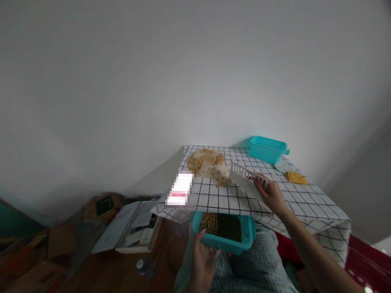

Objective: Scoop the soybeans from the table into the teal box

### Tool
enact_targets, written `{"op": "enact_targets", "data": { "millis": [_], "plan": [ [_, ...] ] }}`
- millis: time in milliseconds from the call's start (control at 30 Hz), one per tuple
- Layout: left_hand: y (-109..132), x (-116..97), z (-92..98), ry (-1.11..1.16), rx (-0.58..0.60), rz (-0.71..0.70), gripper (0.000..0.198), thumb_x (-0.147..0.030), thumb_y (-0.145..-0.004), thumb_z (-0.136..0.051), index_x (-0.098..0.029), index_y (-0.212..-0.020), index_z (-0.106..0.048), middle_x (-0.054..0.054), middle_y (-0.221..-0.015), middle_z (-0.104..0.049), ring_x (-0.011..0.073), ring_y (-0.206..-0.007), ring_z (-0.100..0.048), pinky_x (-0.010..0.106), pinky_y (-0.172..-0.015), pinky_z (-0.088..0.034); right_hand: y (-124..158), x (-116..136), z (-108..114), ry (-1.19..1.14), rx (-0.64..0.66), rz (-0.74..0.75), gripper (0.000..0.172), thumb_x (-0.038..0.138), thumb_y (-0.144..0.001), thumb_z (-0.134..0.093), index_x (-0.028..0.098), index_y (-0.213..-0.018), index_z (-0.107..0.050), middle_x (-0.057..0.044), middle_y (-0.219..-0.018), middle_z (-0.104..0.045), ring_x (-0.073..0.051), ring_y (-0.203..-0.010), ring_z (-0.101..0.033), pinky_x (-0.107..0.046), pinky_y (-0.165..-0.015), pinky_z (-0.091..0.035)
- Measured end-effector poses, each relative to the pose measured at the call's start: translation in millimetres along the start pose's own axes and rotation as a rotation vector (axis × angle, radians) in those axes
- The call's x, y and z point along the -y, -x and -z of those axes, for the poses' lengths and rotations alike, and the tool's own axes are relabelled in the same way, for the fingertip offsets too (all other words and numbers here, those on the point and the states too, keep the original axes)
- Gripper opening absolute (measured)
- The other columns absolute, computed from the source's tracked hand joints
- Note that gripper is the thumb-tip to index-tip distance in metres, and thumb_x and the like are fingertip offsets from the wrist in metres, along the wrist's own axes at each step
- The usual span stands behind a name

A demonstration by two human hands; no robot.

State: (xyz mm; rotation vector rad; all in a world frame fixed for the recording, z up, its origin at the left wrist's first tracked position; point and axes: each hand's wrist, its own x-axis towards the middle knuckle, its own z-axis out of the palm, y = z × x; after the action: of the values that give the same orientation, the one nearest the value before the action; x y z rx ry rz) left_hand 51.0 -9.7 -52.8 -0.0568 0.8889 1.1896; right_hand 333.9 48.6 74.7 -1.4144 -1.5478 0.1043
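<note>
My left hand [204, 262] grips the near side of a turquoise plastic container [227, 245], held over my lap just below the table edge. Inside it, yellow soybeans [209, 222] fill the left part and small dark green beans [229, 228] the rest. My right hand [271, 196] is closed on a white plastic panel [241, 177] with slots along its upper edge, tilted over the tabletop. Left of the panel, a pile of soybeans and pale grains [205, 159] spreads across the checked tablecloth [210, 199].
A second turquoise container [266, 149] stands at the table's back right, near a yellow cloth-like item [296, 178]. A pixelated bright rectangle [181, 188] lies at the left edge. On the floor are an opened white box [139, 236], a bottle [143, 266] and cardboard boxes [62, 240].
</note>
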Motion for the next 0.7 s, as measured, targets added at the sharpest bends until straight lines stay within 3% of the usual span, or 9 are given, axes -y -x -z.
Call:
{"op": "enact_targets", "data": {
  "millis": [167,333,433,600,700],
  "plan": [
    [10,-6,-4.4,0.056,0.021,0.037,0.041,-0.03,-0.106,-0.07,-0.017,-0.146,-0.07,0.014,-0.113,-0.086,0.0322,-0.097,-0.084,0.039,-0.072,-0.065,10,16,-9,-0.039,-0.045,-0.02,0.064,0.076,-0.112,-0.058,0.02,-0.116,-0.089,-0.01,-0.078,-0.085,-0.032,-0.07,-0.082,-0.038,-0.065,-0.065],
    [-3,0,7.2,0.045,0.028,0.027,0.047,-0.033,-0.101,-0.077,-0.021,-0.146,-0.071,0.015,-0.12,-0.086,0.0329,-0.097,-0.084,0.041,-0.074,-0.066,10,20,-2,-0.049,-0.083,-0.014,0.064,0.078,-0.111,-0.061,0.021,-0.118,-0.09,-0.012,-0.091,-0.09,-0.032,-0.069,-0.082,-0.039,-0.066,-0.065],
    [-11,4,14.3,0.03,0.04,0.001,0.047,-0.038,-0.098,-0.081,-0.022,-0.142,-0.072,0.016,-0.126,-0.085,0.0327,-0.102,-0.083,0.042,-0.079,-0.066,7,10,1,-0.036,-0.092,-0.02,0.067,0.079,-0.109,-0.062,0.02,-0.12,-0.091,-0.012,-0.091,-0.091,-0.031,-0.068,-0.081,-0.039,-0.065,-0.065],
    [-7,2,14.0,-0.006,0.05,-0.001,0.046,-0.04,-0.1,-0.079,-0.02,-0.141,-0.072,0.019,-0.134,-0.084,0.0332,-0.104,-0.082,0.042,-0.079,-0.065,4,-22,3,-0.137,0.0,-0.022,0.066,0.081,-0.108,-0.065,0.023,-0.123,-0.093,-0.011,-0.101,-0.093,-0.034,-0.083,-0.084,-0.042,-0.073,-0.068],
    [-6,1,12.7,-0.006,0.05,0.003,0.046,-0.039,-0.101,-0.078,-0.02,-0.142,-0.071,0.018,-0.132,-0.084,0.0321,-0.101,-0.081,0.041,-0.076,-0.064,4,-37,6,-0.169,0.06,-0.043,0.065,0.08,-0.108,-0.068,0.023,-0.125,-0.093,-0.008,-0.094,-0.091,-0.031,-0.077,-0.081,-0.04,-0.067,-0.066]
  ]
}}
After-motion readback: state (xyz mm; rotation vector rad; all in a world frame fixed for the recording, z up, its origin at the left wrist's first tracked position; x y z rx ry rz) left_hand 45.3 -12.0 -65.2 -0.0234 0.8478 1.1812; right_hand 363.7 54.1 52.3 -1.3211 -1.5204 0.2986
